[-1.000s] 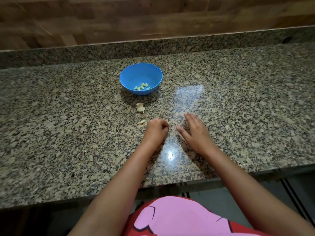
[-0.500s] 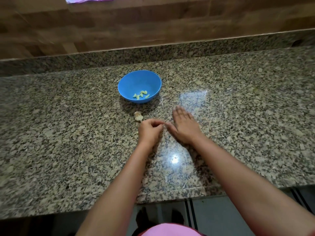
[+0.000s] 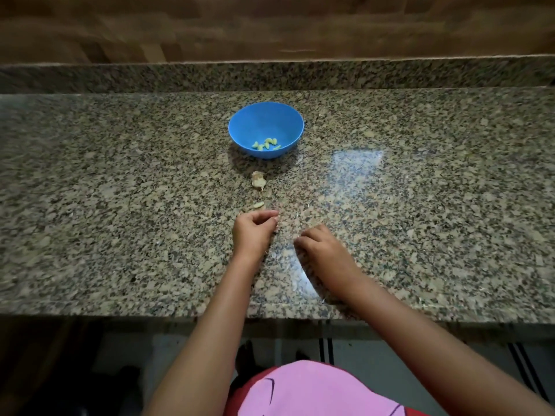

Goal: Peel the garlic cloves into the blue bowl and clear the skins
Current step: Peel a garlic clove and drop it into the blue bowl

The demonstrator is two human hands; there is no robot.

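Observation:
The blue bowl (image 3: 265, 121) stands mid-counter with several peeled garlic cloves (image 3: 266, 144) in its bottom. Just in front of it lies a papery garlic remnant with skin and root (image 3: 258, 182), and nearer me a small pale garlic piece (image 3: 257, 204). My left hand (image 3: 253, 231) rests on the counter right behind that piece, fingers curled into a loose fist with the thumb against the forefinger; nothing shows inside it. My right hand (image 3: 322, 250) sits a little to the right and nearer me, fingers curled under with the tips on the stone. Whether it holds skin is hidden.
The speckled granite counter (image 3: 120, 205) runs the full width, with a raised granite lip and a wooden wall behind. Its front edge (image 3: 270, 313) lies under my forearms. Glare patches shine to the right of the bowl and between my hands.
My right hand, earlier flat with straight fingers beside the left, has curled its fingers and drawn back toward me and to the right. The left fist has stayed near the small garlic piece.

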